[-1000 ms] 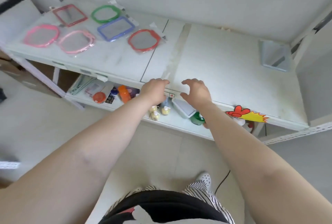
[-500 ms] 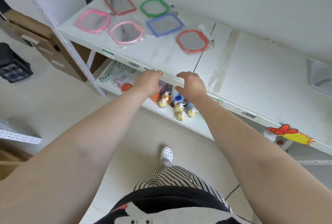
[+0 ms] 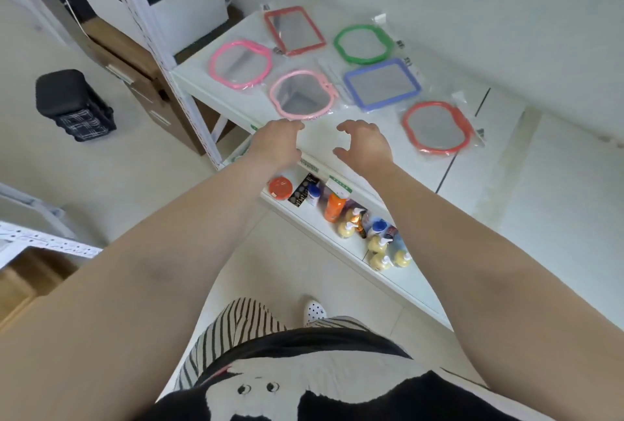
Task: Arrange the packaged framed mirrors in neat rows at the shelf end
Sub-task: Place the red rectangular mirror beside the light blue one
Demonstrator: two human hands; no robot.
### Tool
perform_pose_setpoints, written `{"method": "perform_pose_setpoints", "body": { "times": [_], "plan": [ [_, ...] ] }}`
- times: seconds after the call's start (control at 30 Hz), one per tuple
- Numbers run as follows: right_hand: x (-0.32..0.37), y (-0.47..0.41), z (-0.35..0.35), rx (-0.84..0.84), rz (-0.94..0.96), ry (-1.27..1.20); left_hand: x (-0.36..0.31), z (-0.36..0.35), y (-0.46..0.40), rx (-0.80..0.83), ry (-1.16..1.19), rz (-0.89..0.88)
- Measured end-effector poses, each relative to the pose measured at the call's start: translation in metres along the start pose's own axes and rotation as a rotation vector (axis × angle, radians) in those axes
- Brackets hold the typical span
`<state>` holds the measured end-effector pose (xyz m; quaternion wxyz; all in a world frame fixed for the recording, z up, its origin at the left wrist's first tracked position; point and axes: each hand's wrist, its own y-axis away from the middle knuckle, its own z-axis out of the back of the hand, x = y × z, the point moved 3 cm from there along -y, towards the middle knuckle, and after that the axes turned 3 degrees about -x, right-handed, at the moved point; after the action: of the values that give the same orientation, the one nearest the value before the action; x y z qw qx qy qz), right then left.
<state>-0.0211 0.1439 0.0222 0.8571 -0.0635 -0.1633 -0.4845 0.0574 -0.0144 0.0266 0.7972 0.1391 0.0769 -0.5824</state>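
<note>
Several packaged framed mirrors lie flat on the white shelf top (image 3: 236, 106) near its left end. At the back are a red rectangular one (image 3: 294, 30) and a green rounded one (image 3: 364, 44). In front lie a bright pink one (image 3: 240, 64), a pale pink one (image 3: 302, 94), a blue rectangular one (image 3: 381, 86) and an orange-red one (image 3: 437, 126). My left hand (image 3: 278, 143) hovers at the shelf's front edge just below the pale pink mirror, fingers loosely curled, holding nothing. My right hand (image 3: 363, 143) hovers beside it, fingers spread and bent, also empty.
The lower shelf (image 3: 337, 241) holds an orange lid, bottles and yellow pump dispensers. A white upright post (image 3: 152, 39) bounds the shelf's left end, with cardboard boxes (image 3: 135, 72) behind it. A black case (image 3: 72, 104) stands on the floor at the left.
I have moved left along the shelf, so the mirrors now lie right before me. Both hands have travelled from the shelf's front edge toward the pale pink mirror, still empty.
</note>
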Motion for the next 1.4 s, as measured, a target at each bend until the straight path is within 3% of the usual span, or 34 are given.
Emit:
{"method": "perform_pose_setpoints", "body": {
  "times": [0.23, 0.4, 0.8, 1.4],
  "plan": [
    [0.035, -0.052, -0.011, -0.027, -0.046, 0.012, 0.046, 0.015, -0.056, 0.002, -0.033, -0.063],
    [0.058, -0.079, -0.022, -0.064, -0.214, -0.002, 0.080, 0.034, -0.100, 0.029, -0.042, -0.229],
    [0.103, -0.134, -0.031, -0.097, -0.434, -0.041, 0.141, 0.061, -0.182, 0.088, -0.030, -0.338],
    [0.055, -0.323, -0.034, -0.060, -0.352, 0.020, 0.154, 0.040, -0.318, -0.095, -0.070, -0.096]
  ]
}}
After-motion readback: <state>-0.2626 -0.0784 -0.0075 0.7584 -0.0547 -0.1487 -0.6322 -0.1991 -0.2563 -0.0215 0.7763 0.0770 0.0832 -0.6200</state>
